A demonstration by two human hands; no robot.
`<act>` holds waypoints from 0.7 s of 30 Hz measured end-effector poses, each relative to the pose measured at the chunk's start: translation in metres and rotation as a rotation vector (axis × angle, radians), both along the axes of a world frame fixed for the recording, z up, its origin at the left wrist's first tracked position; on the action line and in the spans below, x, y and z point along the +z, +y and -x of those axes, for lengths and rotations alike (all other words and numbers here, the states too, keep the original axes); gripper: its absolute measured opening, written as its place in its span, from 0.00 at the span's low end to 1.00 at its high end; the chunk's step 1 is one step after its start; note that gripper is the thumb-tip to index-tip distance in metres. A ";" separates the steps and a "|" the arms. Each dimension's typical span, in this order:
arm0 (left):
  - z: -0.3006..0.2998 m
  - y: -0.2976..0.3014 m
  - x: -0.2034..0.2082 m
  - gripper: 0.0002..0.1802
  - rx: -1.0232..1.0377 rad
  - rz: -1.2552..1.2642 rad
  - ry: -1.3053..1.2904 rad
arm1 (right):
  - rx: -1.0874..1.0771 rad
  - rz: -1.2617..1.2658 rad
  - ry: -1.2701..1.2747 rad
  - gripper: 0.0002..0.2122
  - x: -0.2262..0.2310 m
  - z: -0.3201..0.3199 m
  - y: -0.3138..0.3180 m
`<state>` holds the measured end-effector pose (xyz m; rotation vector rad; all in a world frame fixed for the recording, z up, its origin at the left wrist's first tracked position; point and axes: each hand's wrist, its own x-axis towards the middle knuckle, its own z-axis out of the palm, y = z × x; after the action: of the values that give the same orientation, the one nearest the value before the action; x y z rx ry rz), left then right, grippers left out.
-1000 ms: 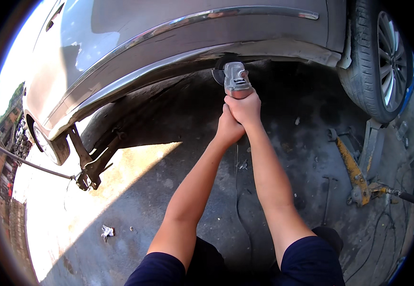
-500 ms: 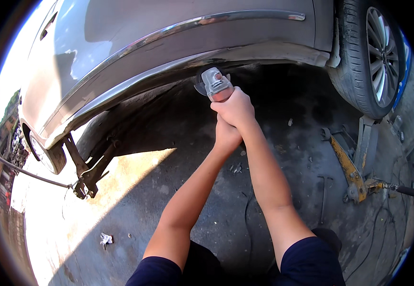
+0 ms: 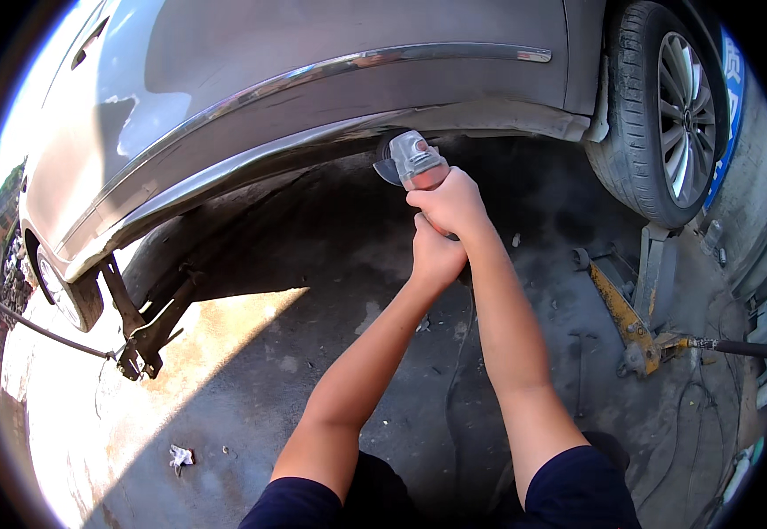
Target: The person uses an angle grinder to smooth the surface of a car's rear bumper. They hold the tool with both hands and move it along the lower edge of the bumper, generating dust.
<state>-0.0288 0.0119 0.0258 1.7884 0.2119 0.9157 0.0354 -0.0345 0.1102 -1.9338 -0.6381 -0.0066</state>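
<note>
Both my hands are closed around an angle grinder (image 3: 419,159), its grey head up front and its reddish body running back into my grip. My right hand (image 3: 456,204) wraps the body just behind the head. Below it, my left hand (image 3: 437,254) grips the rear part. The disc and guard (image 3: 388,167) sit on the grinder's left side, at the lower edge of the car's sill (image 3: 339,132). Whether the disc touches the sill I cannot tell. A dark cord (image 3: 451,397) trails down over the floor.
The grey-brown car (image 3: 357,84) stands raised, with a support (image 3: 652,269) under the right wheel (image 3: 665,123). A yellow floor jack (image 3: 626,326) lies nearby. Another jack (image 3: 141,344) stands at the left end. A T-shaped bar (image 3: 580,370) and a crumpled scrap (image 3: 180,457) lie on the floor.
The grinder and both hands have moved right along the sill and a little closer to it. The whole view has shifted slightly. Both hands keep their grip.
</note>
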 end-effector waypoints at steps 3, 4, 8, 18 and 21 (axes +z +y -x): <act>-0.001 -0.014 0.006 0.45 -0.070 0.084 0.040 | -0.041 -0.038 0.003 0.20 -0.002 -0.009 -0.012; -0.003 -0.016 0.007 0.44 -0.068 0.099 0.007 | 0.017 -0.012 0.036 0.25 0.003 -0.012 -0.015; 0.001 -0.018 0.013 0.46 0.003 0.156 -0.015 | 0.062 0.060 -0.066 0.26 0.006 -0.010 -0.001; 0.007 -0.020 0.021 0.43 -0.076 0.173 -0.001 | 0.040 0.000 -0.028 0.21 0.010 -0.008 -0.008; 0.010 -0.015 0.018 0.42 -0.041 0.192 -0.063 | 0.074 0.025 -0.094 0.23 0.004 -0.007 0.002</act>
<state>-0.0383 -0.0035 0.0438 1.5795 0.2155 0.8907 0.0426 -0.0329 0.1147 -1.9420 -0.7760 -0.0436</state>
